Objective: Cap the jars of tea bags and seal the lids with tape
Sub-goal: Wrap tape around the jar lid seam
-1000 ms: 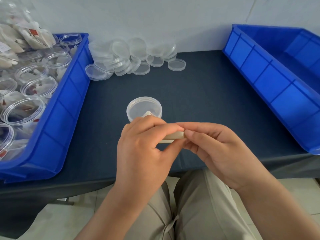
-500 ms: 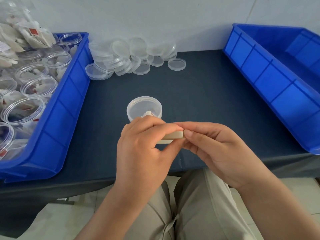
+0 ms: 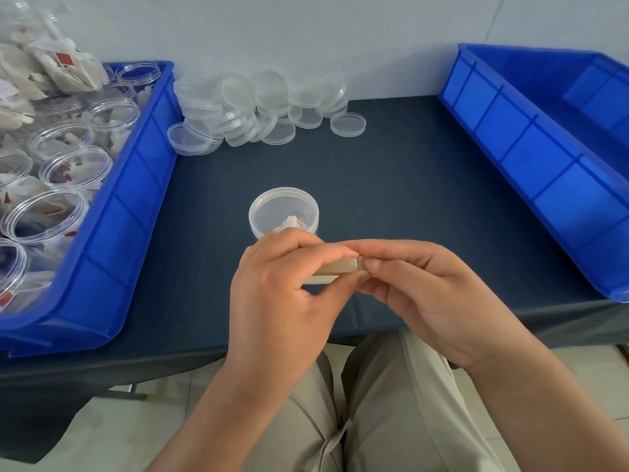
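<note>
Above the tabletop (image 3: pixel 401 185), a beige tape roll (image 3: pixel 335 267) was pinched in the grip of the left hand (image 3: pixel 282 294), and its right end was nipped by the right hand (image 3: pixel 425 294), probably so that a free end could be picked loose. The roll was seen edge-on, its long axis lying left to right. Just behind, the capped jar (image 3: pixel 284 212) of tea bags was stood upright, with no tape seen on it. Spare lids (image 3: pixel 258 110) were heaped by the wall.

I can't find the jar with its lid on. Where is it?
In the head view, the capped jar stands mid-table, just beyond the left hand, between the left bin and right bin.
</note>
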Demonstrator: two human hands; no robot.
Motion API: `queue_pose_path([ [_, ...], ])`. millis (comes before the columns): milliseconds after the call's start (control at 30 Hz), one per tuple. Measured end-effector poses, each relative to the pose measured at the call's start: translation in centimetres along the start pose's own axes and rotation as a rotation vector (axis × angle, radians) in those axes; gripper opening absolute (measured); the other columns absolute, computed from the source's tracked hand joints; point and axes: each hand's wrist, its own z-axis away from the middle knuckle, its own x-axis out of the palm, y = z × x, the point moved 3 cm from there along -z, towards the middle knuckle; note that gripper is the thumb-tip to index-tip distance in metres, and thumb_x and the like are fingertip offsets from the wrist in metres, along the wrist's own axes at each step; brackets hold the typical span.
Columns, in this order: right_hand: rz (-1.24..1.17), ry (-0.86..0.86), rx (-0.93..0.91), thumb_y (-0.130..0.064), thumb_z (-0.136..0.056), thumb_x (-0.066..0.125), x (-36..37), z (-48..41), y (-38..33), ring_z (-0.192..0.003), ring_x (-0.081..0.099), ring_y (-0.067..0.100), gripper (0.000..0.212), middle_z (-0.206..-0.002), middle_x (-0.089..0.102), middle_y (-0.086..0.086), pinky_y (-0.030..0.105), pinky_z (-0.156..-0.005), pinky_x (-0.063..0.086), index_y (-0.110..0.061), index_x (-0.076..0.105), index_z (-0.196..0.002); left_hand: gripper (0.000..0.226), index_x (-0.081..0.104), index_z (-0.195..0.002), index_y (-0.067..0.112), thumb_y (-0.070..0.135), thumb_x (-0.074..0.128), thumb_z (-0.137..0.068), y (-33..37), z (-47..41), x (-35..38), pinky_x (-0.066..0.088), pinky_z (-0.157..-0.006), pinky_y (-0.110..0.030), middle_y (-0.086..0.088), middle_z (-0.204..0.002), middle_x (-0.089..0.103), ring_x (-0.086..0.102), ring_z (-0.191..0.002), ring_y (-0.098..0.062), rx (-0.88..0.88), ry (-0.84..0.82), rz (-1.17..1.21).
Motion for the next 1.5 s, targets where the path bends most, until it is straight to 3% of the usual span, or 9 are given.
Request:
queue_pose_path([
  [233, 0.026, -0.035, 0.049, -0.003, -0.109, 0.041, -0.1, 0.1, -0.6, -0.117, 0.074, 0.024, 0.043, -0.124, 0.078, 0.011, 0.029, -0.098, 0.059, -0.015, 0.079, -0.125, 0.018, 0.083, -0.099, 0.032, 0.037, 0.09, -0.082, -0.2, -0.5, -0.4, 0.048, -0.076, -0.013, 0.016, -0.093, 0.073, 0.069, -0.093, -0.009, -0.117, -0.124, 0.074],
  [400, 0.368, 0.027, -0.009, -0.025, -0.101, 0.065, -0.3, 1.2, -2.8, -0.076, 0.076, 0.009, 0.028, -0.109, 0.082, -0.006, 0.023, -0.059, 0.062, -0.028, 0.071, -0.128, 0.013, 0.079, -0.104, 0.045, 0.045, 0.081, -0.091, -1.0, -1.0, -1.2, 0.047, -0.079, -0.005, 0.023, -0.098, 0.078, 0.073, -0.097, 0.0, -0.313, -0.313, 0.331],
  [533, 0.598, 0.071, -0.112, -0.036, -0.101, 0.066, -0.4, 1.9, -4.2, -0.046, 0.057, 0.006, 0.016, -0.098, 0.082, -0.014, 0.018, -0.043, 0.049, -0.042, 0.073, -0.114, 0.015, 0.078, -0.108, 0.047, 0.044, 0.074, -0.094, -1.1, -1.2, -1.4, 0.056, -0.084, -0.017, 0.019, -0.104, 0.08, 0.075, -0.1, -0.005, -0.321, -0.368, 0.422],
  [700, 0.675, 0.071, -0.134, -0.045, -0.101, 0.066, -0.4, 2.1, -4.8, -0.053, 0.06, 0.022, 0.017, -0.091, 0.082, -0.008, 0.032, -0.043, 0.051, -0.038, 0.068, -0.116, 0.019, 0.078, -0.107, 0.047, 0.053, 0.074, -0.089, -1.0, -1.2, -1.4, 0.063, -0.087, -0.045, 0.01, -0.101, 0.08, 0.076, -0.091, -0.016, -0.34, -0.354, 0.474],
  [1033, 0.741, 0.113, -0.185, -0.046, -0.099, 0.066, -0.5, 1.6, -4.8, -0.056, 0.061, 0.026, 0.019, -0.085, 0.08, -0.007, 0.049, -0.049, 0.052, -0.028, 0.061, -0.105, 0.016, 0.079, -0.102, 0.049, 0.052, 0.076, -0.086, -0.6, -1.5, -1.6, 0.063, -0.086, -0.052, 0.008, -0.094, 0.08, 0.075, -0.085, -0.021, -0.321, -0.288, 0.476],
  [1167, 0.771, 0.19, -0.254, -0.047, -0.098, 0.069, 0.1, 1.6, -5.0, -0.091, 0.073, 0.019, 0.019, -0.107, 0.077, -0.017, 0.04, -0.064, 0.059, -0.037, 0.066, -0.114, 0.014, 0.081, -0.101, 0.047, 0.041, 0.082, -0.088, -0.3, -1.3, -2.2, 0.055, -0.075, -0.016, 0.018, -0.094, 0.079, 0.075, -0.089, -0.009, -0.207, -0.19, 0.329],
  [1233, 0.796, 0.34, -0.308, -0.051, -0.095, 0.067, -0.2, 1.8, -5.7, -0.095, 0.07, 0.016, 0.015, -0.099, 0.072, -0.013, 0.027, -0.064, 0.057, -0.036, 0.069, -0.099, 0.016, 0.083, -0.103, 0.038, 0.035, 0.084, -0.087, 0.1, -1.1, -2.3, 0.047, -0.076, -0.007, 0.019, -0.095, 0.077, 0.072, -0.092, -0.006, -0.085, -0.105, 0.185],
  [1333, 0.779, 0.239, -0.059, -0.052, -0.098, 0.061, -0.7, 1.6, -5.7, -0.059, 0.067, 0.008, 0.038, -0.071, 0.073, -0.005, 0.02, -0.049, 0.05, -0.025, 0.073, -0.074, 0.014, 0.086, -0.102, 0.026, 0.028, 0.085, -0.089, 0.6, -0.5, -1.8, 0.047, -0.071, -0.018, 0.014, -0.09, 0.073, 0.066, -0.08, -0.008, 0.14, 0.017, 0.002],
  [1500, 0.527, 0.018, 0.254, -0.03, -0.104, 0.061, -0.5, 1.2, -4.8, -0.072, 0.078, 0.017, 0.036, -0.079, 0.08, 0.006, 0.022, -0.056, 0.057, -0.013, 0.077, -0.077, 0.007, 0.087, -0.097, 0.019, 0.02, 0.08, -0.098, 0.6, 0.8, -0.5, 0.046, -0.065, -0.034, 0.007, -0.087, 0.076, 0.065, -0.07, -0.02, 0.451, 0.108, -0.144],
])
